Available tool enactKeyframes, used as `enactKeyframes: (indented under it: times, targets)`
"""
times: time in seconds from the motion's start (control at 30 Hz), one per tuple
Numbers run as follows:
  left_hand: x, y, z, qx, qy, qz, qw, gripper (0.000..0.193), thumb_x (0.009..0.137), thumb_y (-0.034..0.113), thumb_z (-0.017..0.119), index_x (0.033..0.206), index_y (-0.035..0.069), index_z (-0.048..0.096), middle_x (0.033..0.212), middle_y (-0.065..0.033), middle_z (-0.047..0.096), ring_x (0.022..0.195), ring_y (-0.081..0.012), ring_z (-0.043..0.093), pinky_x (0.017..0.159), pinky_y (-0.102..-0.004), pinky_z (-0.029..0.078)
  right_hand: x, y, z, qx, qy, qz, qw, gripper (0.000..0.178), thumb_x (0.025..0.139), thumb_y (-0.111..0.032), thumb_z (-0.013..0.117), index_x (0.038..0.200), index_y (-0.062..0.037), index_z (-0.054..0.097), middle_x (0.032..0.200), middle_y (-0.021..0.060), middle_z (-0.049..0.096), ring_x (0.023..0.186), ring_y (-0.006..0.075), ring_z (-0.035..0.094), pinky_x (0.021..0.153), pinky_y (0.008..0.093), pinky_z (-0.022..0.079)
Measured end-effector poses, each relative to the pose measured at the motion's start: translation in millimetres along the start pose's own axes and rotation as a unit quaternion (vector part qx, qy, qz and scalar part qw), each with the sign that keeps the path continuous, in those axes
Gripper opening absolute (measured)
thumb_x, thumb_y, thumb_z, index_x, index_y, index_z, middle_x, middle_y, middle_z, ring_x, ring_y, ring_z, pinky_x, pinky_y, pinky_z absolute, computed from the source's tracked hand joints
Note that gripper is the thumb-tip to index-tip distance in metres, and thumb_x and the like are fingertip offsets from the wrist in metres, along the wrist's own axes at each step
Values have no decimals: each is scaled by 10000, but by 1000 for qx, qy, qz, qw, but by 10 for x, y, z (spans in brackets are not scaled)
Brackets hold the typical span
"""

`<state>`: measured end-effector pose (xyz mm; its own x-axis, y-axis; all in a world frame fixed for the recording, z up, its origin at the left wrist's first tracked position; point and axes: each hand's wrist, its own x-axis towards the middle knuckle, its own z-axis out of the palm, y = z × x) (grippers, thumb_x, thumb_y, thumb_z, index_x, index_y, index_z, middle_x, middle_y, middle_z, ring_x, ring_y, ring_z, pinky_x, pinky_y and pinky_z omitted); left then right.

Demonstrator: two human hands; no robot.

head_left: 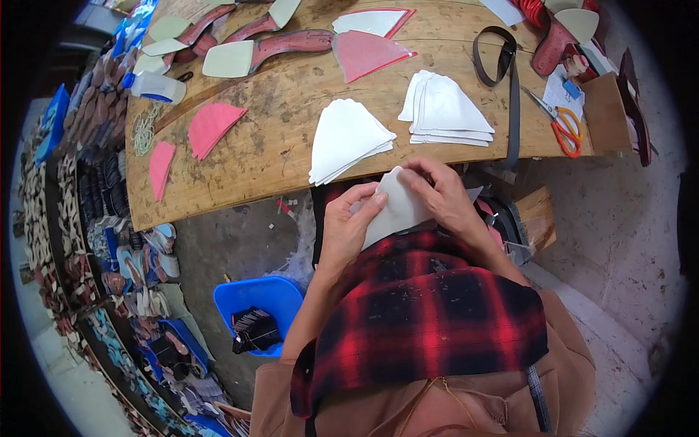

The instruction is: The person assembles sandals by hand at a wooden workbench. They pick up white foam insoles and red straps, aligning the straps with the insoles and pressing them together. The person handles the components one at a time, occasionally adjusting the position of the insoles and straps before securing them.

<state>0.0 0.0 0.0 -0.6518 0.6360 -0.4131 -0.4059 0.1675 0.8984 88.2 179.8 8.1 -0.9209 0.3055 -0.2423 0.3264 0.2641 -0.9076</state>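
Head view: at the far left of the wooden table (277, 109) lie a twine bundle (144, 130) and, just above it, a clear bottle (160, 89) with a blue cap, tipped on its side. Next come a narrow pink piece (162, 170) and a fanned pink stack (215, 128). Below the table, a blue bin (280, 295) holds a dark bundle (255, 329). The left hand (349, 218) pinches a white piece (397, 211) between thumb and fingers, above the lap near the table's edge, below a white stack (348, 142). The right hand (445, 195), fingers bent, is at the piece's upper right edge; I cannot tell whether it grips. Beyond lie a second white stack (448, 109), a black strap (514, 109) and orange-handled scissors (565, 131).
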Motion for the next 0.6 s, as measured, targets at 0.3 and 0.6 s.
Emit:
enactKeyframes:
  times: [0.3, 0.6]
  targets:
    - [-34, 17, 107, 48, 98, 86, 990, 253, 941, 110, 621, 1144, -41, 619, 985, -71, 677, 853, -82, 607, 751, -220, 491, -208, -416, 227, 67, 63, -34, 995, 279, 960, -206, 564, 1165, -19, 530, 978, 189, 631, 904, 321, 644, 789, 375, 494]
    - [-89, 4, 188, 79, 115, 137, 981, 310, 951, 55, 585, 1232, -74, 601, 1081, -85, 670, 958, -98, 596, 834, -222, 475, -155, -178, 474, 126, 103, -71, 984, 211, 953, -157, 571, 1091, -12, 503, 938, 180, 621, 872, 305, 626, 765, 387, 481]
